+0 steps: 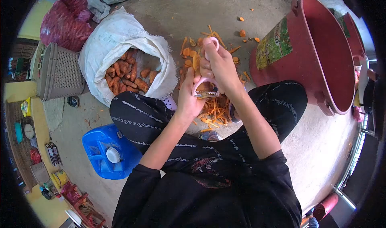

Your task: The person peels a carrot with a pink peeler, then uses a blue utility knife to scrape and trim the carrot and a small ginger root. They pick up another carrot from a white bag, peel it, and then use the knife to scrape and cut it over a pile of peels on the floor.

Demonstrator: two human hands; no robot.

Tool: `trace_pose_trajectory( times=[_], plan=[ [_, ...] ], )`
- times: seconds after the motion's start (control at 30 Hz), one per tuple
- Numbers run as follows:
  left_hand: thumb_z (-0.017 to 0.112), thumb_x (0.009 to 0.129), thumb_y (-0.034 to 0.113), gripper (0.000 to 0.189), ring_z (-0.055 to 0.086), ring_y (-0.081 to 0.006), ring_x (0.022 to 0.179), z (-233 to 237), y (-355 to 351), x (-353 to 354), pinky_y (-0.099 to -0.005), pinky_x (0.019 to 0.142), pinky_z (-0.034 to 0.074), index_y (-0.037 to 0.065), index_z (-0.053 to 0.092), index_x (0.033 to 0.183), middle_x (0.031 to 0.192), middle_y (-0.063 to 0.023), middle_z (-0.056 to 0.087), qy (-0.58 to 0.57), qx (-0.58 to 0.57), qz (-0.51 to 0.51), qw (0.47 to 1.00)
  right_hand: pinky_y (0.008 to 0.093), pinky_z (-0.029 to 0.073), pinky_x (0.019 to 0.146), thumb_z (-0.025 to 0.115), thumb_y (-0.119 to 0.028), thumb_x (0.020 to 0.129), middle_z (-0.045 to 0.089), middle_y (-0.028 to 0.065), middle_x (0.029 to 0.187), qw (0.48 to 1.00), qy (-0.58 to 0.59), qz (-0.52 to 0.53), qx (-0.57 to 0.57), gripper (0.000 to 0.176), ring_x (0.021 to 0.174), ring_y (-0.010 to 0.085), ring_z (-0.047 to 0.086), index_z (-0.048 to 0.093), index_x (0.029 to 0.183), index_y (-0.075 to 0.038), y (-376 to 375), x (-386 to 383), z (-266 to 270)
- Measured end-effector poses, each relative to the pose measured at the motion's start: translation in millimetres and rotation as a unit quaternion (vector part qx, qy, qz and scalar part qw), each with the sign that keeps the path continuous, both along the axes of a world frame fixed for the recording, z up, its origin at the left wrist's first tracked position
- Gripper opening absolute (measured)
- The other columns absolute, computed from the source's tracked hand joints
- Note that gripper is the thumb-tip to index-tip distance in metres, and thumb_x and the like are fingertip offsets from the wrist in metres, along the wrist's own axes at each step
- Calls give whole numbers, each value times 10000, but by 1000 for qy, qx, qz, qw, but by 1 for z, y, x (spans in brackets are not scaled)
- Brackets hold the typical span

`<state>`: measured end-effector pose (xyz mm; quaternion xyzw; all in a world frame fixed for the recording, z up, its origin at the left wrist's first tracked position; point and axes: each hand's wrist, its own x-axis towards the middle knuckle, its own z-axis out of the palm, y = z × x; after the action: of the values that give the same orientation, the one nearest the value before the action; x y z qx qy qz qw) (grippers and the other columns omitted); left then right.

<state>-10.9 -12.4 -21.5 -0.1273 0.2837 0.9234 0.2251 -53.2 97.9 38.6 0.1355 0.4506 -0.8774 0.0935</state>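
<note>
My right hand (221, 65) is closed round the handle of a pink peeler (217, 85), whose metal blade faces my body. Part of the handle shows above my thumb. Just left of it, my left hand (190, 94) is closed on an orange carrot (196, 62), partly hidden by my fingers and the peeler. Orange peelings (215, 112) lie in a heap on the floor beneath both hands. Beyond them are carrot slices and strips (189, 52). To the left, a white woven sack (110, 35) gapes open with several unpeeled carrots (128, 73) inside.
A large red tub (297, 47) stands at the right, close to my knee. At the left are a blue jerrycan (108, 151), a grey basket (62, 73) and a reddish mesh sack (66, 23). Carrot bits (242, 33) are scattered on the concrete floor ahead.
</note>
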Motion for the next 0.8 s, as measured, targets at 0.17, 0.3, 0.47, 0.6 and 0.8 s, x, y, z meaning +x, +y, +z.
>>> trace_pose_trajectory(
  times=[0.17,0.3,0.47,0.6,0.8],
  plan=[
    [397,975,350,298,508,-149,661,5,9,11,-318,638,446,68,492,976,798,-52,520,-39,1,-31,999,238,379,416,515,-334,911,379,-40,633,999,3,-31,24,284,483,38,352,452,828,-70,18,-37,-11],
    [382,980,352,327,496,-153,651,3,8,9,-318,624,437,49,486,1044,784,-65,515,-26,-11,-26,999,282,453,458,498,-330,912,410,-18,621,993,5,-62,100,302,486,72,412,466,810,-47,22,-69,-27],
    [374,974,294,424,487,-137,739,14,5,5,-304,645,415,7,413,1283,835,-57,517,21,62,-63,996,352,510,499,466,-345,914,540,96,588,954,-7,-120,273,364,510,193,581,484,819,6,43,-111,-69],
    [403,956,297,418,497,-136,743,17,-1,0,-310,658,419,16,432,1263,827,-57,524,2,-6,-47,999,427,504,545,395,-338,946,609,212,667,700,121,-15,704,361,608,332,640,509,894,0,53,-107,-90],
    [402,948,316,394,516,-132,720,8,-7,-8,-300,648,411,44,487,1220,818,-24,564,-56,61,-27,996,359,463,460,378,-326,970,568,127,641,774,137,-49,616,293,505,238,572,451,864,-63,70,-71,-49]
  ],
)
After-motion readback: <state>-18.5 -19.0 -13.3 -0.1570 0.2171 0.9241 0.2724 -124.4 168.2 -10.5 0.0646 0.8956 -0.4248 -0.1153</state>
